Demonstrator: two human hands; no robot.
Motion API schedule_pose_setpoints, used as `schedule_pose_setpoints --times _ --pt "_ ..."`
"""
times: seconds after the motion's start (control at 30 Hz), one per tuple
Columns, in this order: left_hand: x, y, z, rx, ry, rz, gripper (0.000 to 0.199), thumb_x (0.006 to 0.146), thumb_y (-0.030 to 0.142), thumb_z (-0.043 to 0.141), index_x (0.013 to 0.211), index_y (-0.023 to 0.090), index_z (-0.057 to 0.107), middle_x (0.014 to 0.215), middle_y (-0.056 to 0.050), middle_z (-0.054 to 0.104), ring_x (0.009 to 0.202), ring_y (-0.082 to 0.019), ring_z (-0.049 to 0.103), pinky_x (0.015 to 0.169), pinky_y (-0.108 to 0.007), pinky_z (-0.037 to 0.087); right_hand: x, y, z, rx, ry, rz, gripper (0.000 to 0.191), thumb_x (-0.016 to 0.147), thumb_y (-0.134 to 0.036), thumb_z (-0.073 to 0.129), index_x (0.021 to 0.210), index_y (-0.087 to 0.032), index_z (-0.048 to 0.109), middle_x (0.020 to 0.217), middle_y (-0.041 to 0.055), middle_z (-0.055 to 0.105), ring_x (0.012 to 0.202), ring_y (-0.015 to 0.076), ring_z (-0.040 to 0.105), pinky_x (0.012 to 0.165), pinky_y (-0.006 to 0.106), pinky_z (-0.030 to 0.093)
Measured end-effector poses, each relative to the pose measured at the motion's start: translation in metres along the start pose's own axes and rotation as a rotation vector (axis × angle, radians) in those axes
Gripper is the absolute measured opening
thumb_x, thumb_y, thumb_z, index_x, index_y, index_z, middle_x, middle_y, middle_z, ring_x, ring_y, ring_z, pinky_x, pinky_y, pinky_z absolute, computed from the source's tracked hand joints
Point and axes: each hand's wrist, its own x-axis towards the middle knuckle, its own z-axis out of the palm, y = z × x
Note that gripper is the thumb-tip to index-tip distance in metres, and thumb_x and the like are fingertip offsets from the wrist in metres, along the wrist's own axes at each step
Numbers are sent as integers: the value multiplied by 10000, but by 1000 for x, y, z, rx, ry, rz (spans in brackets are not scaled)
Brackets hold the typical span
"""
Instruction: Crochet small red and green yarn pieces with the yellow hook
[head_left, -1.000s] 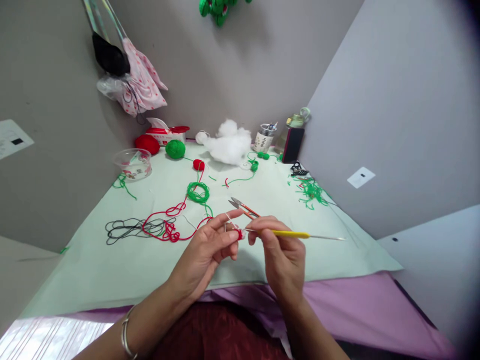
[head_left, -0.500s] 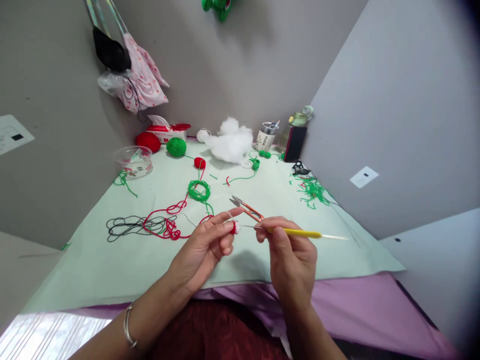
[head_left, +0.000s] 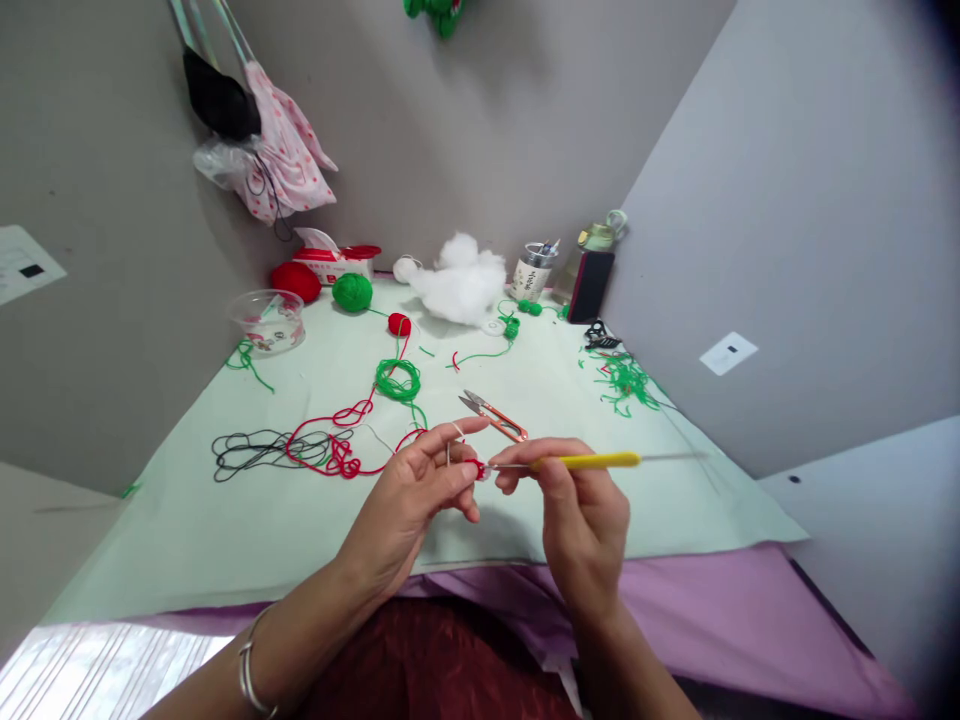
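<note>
Between its thumb and fingers, my left hand pinches a small red and white crochet piece. White yarn runs over its raised index finger. My right hand is closed on the yellow handle of a crochet hook, whose metal tip touches the piece's right side. Just behind the hands, orange-handled thread snips lie on the pale green cloth. Red yarn lies in loose loops to the left, beside a tangle of black cord.
White stuffing, a green yarn ball, a red yarn ball and a clear bowl stand toward the back. A pen cup, a phone and green yarn scraps are at the right.
The crochet piece and my left fingers have shifted slightly right and down. My right hand has moved a little left, with the hook tip now against the piece.
</note>
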Motion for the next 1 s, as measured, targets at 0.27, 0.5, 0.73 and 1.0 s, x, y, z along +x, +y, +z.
schedule_pose_setpoints --times 0.27,0.5,0.73,1.0 --pt "2 -8 -1 -169 16 -152 452 776 242 907 1205 153 796 787 2 671 646 -92 585 655 -224 530 -9 10 5 -409 -29 -418 333 985 -87 629 1200 -296 774 1016 68 773 920 205 739 782 341 610" --pt "1 -2 1 -102 -4 -40 468 785 184 896 1241 206 792 810 15 686 635 -83 585 677 -237 571 3 3 7 27 -21 -61 192 1045 -214 601 1025 -261 786 909 40 759 787 185 700 714 355 575" --pt "2 -9 3 -136 0 -64 449 751 255 941 1177 182 819 713 44 624 531 -45 482 556 -191 504 -8 10 10 -342 14 -285 272 973 -158 679 1147 -323 807 1041 76 790 941 243 751 764 408 620" --pt "5 -2 -1 -144 -6 -39 385 785 172 895 1161 178 815 769 41 633 498 -17 420 536 -174 511 1 6 7 48 50 -6 184 1040 -245 616 997 -261 794 842 25 729 742 177 661 720 353 557"
